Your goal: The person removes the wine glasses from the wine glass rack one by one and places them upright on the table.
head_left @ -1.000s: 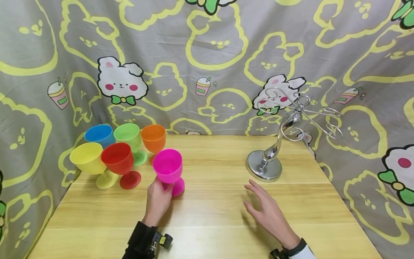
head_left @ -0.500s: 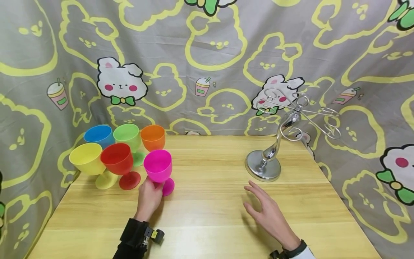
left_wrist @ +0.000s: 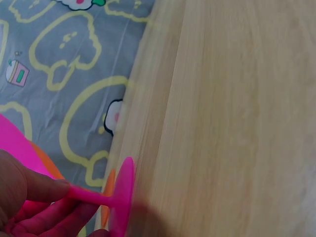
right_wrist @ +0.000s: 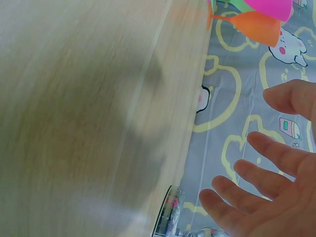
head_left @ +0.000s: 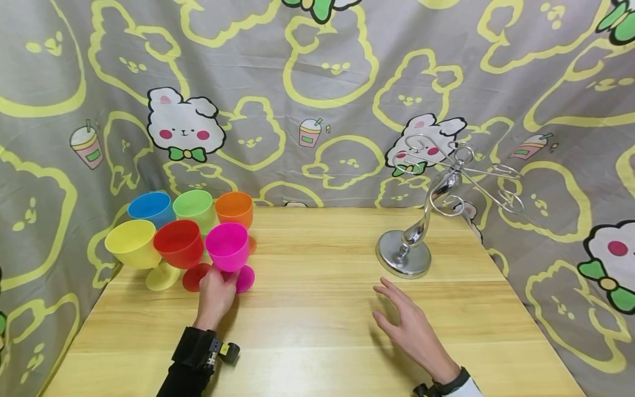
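Note:
My left hand (head_left: 216, 298) pinches the stem of a magenta plastic goblet (head_left: 227, 247), which stands upright at the right front of a cluster of goblets. In the left wrist view thumb and fingers close round its thin stem, just above the round foot (left_wrist: 123, 197). Beside it is a red goblet (head_left: 178, 243), then a yellow goblet (head_left: 132, 243). Behind these stand a blue goblet (head_left: 150, 208), a light green goblet (head_left: 193, 210) and an orange goblet (head_left: 234, 208). My right hand (head_left: 414, 331) hovers over the table with fingers spread, holding nothing.
A chrome stand (head_left: 421, 220) with a round base and curled wire arms rises at the right, beyond my right hand. The wooden table (head_left: 317, 275) ends at a grey patterned curtain (head_left: 268, 71) behind and at both sides.
My left hand has carried the magenta goblet leftward, and lately slightly back, to a place beside the red one. My right hand has stayed nearly still.

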The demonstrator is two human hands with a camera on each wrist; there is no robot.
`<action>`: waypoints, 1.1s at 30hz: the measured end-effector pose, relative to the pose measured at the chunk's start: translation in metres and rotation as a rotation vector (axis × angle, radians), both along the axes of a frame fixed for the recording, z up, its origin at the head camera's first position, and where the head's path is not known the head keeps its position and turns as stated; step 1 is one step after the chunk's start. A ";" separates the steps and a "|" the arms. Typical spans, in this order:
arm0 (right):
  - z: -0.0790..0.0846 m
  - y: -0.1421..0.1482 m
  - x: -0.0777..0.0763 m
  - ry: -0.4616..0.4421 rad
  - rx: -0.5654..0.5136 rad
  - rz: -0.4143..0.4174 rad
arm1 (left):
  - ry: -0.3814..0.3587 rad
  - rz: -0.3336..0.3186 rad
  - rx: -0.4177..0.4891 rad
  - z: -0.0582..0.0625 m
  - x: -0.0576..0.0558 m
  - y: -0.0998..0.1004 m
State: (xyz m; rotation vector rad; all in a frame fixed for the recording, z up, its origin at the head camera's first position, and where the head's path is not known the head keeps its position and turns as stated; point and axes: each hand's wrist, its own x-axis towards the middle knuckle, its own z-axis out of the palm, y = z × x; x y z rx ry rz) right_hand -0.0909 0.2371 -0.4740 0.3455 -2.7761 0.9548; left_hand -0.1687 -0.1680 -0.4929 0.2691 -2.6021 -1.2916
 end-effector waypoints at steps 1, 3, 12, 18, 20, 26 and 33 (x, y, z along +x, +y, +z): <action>0.000 0.000 0.000 0.002 -0.001 0.000 | -0.002 0.003 0.001 0.000 -0.001 -0.001; 0.000 0.000 0.000 0.004 -0.001 -0.001 | -0.001 0.003 0.001 0.000 -0.002 -0.003; -0.002 -0.004 0.001 -0.005 -0.013 0.008 | -0.001 0.009 0.007 0.000 -0.006 -0.008; -0.002 -0.004 0.001 0.008 -0.009 0.010 | -0.004 0.017 0.012 0.001 -0.008 -0.010; -0.003 -0.004 0.001 0.012 -0.008 0.010 | -0.008 0.017 0.014 0.002 -0.008 -0.011; -0.003 -0.007 0.000 -0.003 -0.010 0.014 | 0.044 0.041 -0.004 -0.012 -0.014 -0.017; -0.004 -0.009 0.000 -0.008 -0.003 0.017 | -0.051 0.030 0.088 0.000 0.001 -0.013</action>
